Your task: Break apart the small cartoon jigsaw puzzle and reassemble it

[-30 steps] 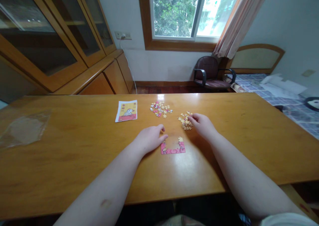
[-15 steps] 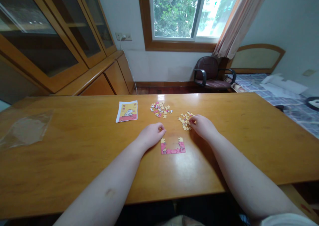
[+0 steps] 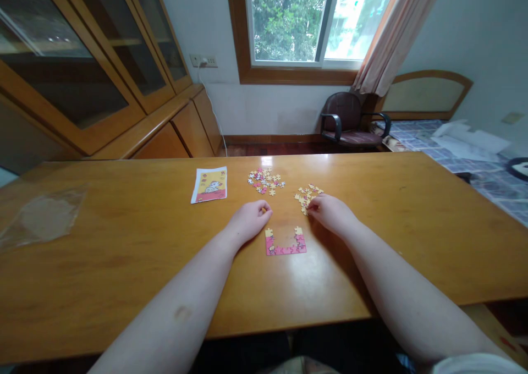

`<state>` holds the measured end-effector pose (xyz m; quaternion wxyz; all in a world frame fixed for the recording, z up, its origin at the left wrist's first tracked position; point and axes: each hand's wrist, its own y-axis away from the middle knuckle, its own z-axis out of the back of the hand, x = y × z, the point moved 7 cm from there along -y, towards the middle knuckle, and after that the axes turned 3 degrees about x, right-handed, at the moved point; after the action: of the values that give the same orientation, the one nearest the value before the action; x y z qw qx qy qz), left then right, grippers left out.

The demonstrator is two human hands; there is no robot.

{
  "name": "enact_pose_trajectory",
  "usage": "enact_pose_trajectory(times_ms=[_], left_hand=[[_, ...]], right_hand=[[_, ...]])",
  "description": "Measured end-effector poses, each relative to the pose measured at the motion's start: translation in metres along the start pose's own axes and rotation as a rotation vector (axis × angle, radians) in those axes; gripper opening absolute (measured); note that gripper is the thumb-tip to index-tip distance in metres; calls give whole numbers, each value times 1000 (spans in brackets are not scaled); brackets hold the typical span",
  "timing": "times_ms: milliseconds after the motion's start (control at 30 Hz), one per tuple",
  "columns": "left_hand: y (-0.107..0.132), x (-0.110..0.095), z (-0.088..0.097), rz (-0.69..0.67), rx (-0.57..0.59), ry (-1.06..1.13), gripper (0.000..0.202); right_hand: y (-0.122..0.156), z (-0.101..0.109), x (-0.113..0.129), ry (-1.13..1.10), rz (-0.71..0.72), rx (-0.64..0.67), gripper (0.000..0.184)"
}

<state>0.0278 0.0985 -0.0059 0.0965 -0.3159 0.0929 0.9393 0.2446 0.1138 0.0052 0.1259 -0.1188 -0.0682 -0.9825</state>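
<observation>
A partly built pink and yellow puzzle frame [image 3: 286, 241] lies on the wooden table [image 3: 124, 253] in front of me. My left hand [image 3: 248, 220] rests just left of it, fingers curled in a pinch on something I cannot make out. My right hand [image 3: 330, 212] sits at the near edge of a small heap of yellow pieces [image 3: 307, 194], fingers curled on that heap. Farther back lies a heap of pink and white pieces [image 3: 265, 180]. A picture card [image 3: 209, 184] showing a white animal on yellow lies to the left.
A clear plastic bag [image 3: 41, 217] lies flat at the table's far left. Wooden glass-door cabinets [image 3: 82, 71] line the left wall. Beyond the table stand a dark armchair [image 3: 350, 121] under the window and a bed [image 3: 462, 154] at right.
My left hand has lifted off the frame's left corner and curled its fingers a little farther back. My right hand has drawn slightly left and nearer along the yellow heap.
</observation>
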Motion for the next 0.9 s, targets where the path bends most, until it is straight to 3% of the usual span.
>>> enact_pose_trajectory(times_ms=[333,567,800,900], left_hand=[[3,-4,1,1,9,-8,23],[3,-4,1,2,11,-2,25],[4,-6,2,17,27,-20,25],[3,-6,1,5,25,-25,24]], right_hand=[[2,-1,8,-27,36,12,19],[6,-6,19,-69,85,10,12],[7,-4,12,-11,59,53,18],[7,5,8,-56,42,-33,17]])
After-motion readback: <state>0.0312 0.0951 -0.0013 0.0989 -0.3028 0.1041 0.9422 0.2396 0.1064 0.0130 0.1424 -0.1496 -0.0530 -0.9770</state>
